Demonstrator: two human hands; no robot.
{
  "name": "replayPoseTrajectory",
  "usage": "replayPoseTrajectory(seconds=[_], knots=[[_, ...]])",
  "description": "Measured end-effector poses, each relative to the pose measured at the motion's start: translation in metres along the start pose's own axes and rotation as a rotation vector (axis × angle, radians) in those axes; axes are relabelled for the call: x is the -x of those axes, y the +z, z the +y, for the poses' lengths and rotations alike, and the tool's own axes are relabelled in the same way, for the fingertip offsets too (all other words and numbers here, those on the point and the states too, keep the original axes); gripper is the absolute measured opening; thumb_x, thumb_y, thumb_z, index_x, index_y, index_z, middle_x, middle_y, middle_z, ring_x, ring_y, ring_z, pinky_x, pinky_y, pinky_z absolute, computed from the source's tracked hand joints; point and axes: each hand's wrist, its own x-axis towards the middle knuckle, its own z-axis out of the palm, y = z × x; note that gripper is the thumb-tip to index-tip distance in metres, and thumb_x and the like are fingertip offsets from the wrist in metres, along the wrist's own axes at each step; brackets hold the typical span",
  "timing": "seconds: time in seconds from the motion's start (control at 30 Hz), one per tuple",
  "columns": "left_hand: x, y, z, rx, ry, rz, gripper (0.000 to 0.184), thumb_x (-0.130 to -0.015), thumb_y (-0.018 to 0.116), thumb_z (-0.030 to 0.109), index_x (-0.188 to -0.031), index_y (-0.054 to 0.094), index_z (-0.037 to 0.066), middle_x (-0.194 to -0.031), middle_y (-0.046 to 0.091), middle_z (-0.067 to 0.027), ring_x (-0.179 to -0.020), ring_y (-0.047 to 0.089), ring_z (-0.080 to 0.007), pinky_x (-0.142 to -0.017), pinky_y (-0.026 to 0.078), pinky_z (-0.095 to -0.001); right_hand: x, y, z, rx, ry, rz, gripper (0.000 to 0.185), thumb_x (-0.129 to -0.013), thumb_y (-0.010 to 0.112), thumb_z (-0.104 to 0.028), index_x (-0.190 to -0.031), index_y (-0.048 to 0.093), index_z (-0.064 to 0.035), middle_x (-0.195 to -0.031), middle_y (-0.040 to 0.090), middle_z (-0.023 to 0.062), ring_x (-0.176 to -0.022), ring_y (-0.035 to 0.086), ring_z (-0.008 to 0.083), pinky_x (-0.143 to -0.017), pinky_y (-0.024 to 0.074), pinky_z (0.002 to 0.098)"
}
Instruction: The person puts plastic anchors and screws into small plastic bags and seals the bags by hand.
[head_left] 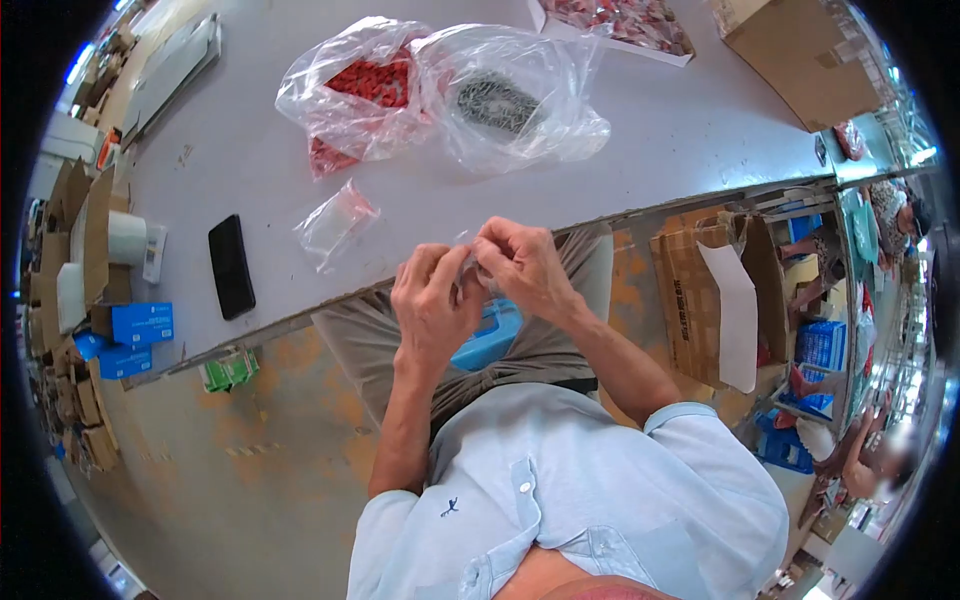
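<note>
My left hand [436, 296] and my right hand [527, 268] meet above my lap, just off the table's near edge. The fingers of both are pinched together on a small clear plastic bag [464, 238], mostly hidden by the fingers. What it contains, if anything, I cannot make out. On the table beyond my left hand lies a small clear bag [340, 222] with something pale red inside. Farther back, one open plastic bag holds red pieces [375, 84]. Beside it, another holds small grey metal pieces [497, 102].
A black phone [232, 267] lies on the table [640, 140]. A tray of red packets [625, 25] and a cardboard box [800, 60] stand at the back. An open carton [715, 300] is to the right; blue boxes [140, 325] sit left. Other people are at far right.
</note>
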Motion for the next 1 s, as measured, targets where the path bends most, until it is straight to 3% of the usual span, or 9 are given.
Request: replayPoseTrajectory(seconds=[0.1, 0.27, 0.33, 0.4, 0.5, 0.7, 0.83, 0.9, 1.0], knots=[[-0.001, -0.001, 0.003, -0.133, 0.048, -0.024, 0.017, -0.083, 0.073, 0.001, -0.100, 0.071, 0.005, -0.084, 0.063, -0.0061, -0.076, 0.064, -0.0252, -0.067, 0.050, -0.0386, 0.004, 0.000, 0.000, -0.043, -0.010, 0.002, 0.019, -0.097, 0.058, -0.013, -0.088, 0.063, 0.0034, -0.060, 0.063, 0.0120, -0.052, 0.063, 0.0142, -0.047, 0.0513, 0.0324], [-0.002, 0.003, 0.000, -0.148, 0.070, -0.034, 0.016, -0.082, 0.075, 0.002, -0.098, 0.071, 0.003, -0.083, 0.065, -0.0076, -0.075, 0.065, -0.0267, -0.067, 0.051, -0.0390, 0.005, -0.008, 0.001, 0.034, -0.056, 0.015, 0.018, -0.097, 0.063, -0.015, -0.092, 0.066, 0.0024, -0.064, 0.065, 0.0117, -0.056, 0.062, 0.0130, -0.052, 0.0505, 0.0314], [-0.006, 0.001, 0.000, 0.074, -0.061, -0.070, 0.013, -0.085, 0.074, 0.001, -0.098, 0.070, 0.001, -0.083, 0.066, -0.0101, -0.074, 0.066, -0.0264, -0.065, 0.052, -0.0365, 0.004, -0.013, 0.001, 0.062, -0.099, 0.033, 0.018, -0.097, 0.065, -0.016, -0.094, 0.067, 0.0021, -0.066, 0.065, 0.0111, -0.058, 0.061, 0.0124, -0.053, 0.0499, 0.0305], [-0.006, -0.003, -0.001, 0.181, -0.145, -0.106, 0.012, -0.088, 0.073, 0.001, -0.099, 0.070, -0.001, -0.084, 0.067, -0.0091, -0.073, 0.066, -0.0207, -0.065, 0.052, -0.0320, 0.002, -0.020, -0.003, -0.087, -0.110, 0.100, 0.017, -0.097, 0.070, -0.016, -0.096, 0.068, 0.0008, -0.067, 0.055, -0.0026, -0.061, 0.046, 0.0040, -0.055, 0.0410, 0.0240], [-0.005, -0.008, -0.005, 0.340, -0.252, -0.175, 0.011, -0.090, 0.073, 0.001, -0.100, 0.070, -0.002, -0.084, 0.069, -0.0068, -0.074, 0.066, -0.0124, -0.065, 0.051, -0.0262, 0.000, -0.038, -0.005, -0.023, -0.001, -0.153, 0.014, -0.097, 0.069, -0.014, -0.099, 0.069, 0.0001, -0.069, 0.053, -0.0053, -0.062, 0.043, 0.0030, -0.054, 0.0374, 0.0227], [-0.005, -0.014, -0.004, 0.461, -0.400, -0.258, 0.011, -0.090, 0.073, -0.002, -0.101, 0.069, -0.002, -0.087, 0.071, -0.0045, -0.080, 0.067, -0.0089, -0.070, 0.054, -0.0242, 0.003, -0.041, 0.007, -0.107, 0.018, -0.199, 0.010, -0.098, 0.068, -0.011, -0.096, 0.069, -0.0008, -0.072, 0.053, -0.0081, -0.064, 0.043, 0.0013, -0.054, 0.0361, 0.0219], [-0.009, -0.020, -0.006, 0.587, -0.464, -0.307, 0.010, -0.091, 0.072, -0.003, -0.100, 0.069, -0.004, -0.088, 0.071, -0.0047, -0.080, 0.067, -0.0089, -0.072, 0.055, -0.0241, 0.001, -0.042, 0.005, -0.110, 0.029, -0.198, 0.011, -0.098, 0.069, -0.012, -0.096, 0.069, -0.0008, -0.073, 0.055, -0.0074, -0.065, 0.044, 0.0011, -0.055, 0.0376, 0.0211], [-0.007, -0.017, -0.014, 0.582, -0.429, -0.271, 0.009, -0.091, 0.072, -0.003, -0.100, 0.069, -0.004, -0.087, 0.071, -0.0049, -0.080, 0.068, -0.0090, -0.072, 0.055, -0.0240, -0.001, -0.044, 0.000, -0.114, 0.047, -0.236, 0.013, -0.098, 0.067, -0.010, -0.098, 0.070, 0.0025, -0.079, 0.066, -0.0015, -0.073, 0.055, 0.0036, -0.063, 0.0476, 0.0230], [-0.008, -0.015, -0.021, 0.585, -0.385, -0.215, 0.009, -0.091, 0.071, -0.003, -0.100, 0.069, -0.004, -0.086, 0.071, -0.0049, -0.078, 0.068, -0.0093, -0.071, 0.055, -0.0238, -0.019, -0.053, -0.008, -0.141, 0.073, -0.142, 0.013, -0.097, 0.068, -0.011, -0.102, 0.071, 0.0013, -0.079, 0.068, 0.0011, -0.072, 0.058, 0.0057, -0.064, 0.0497, 0.0245]])
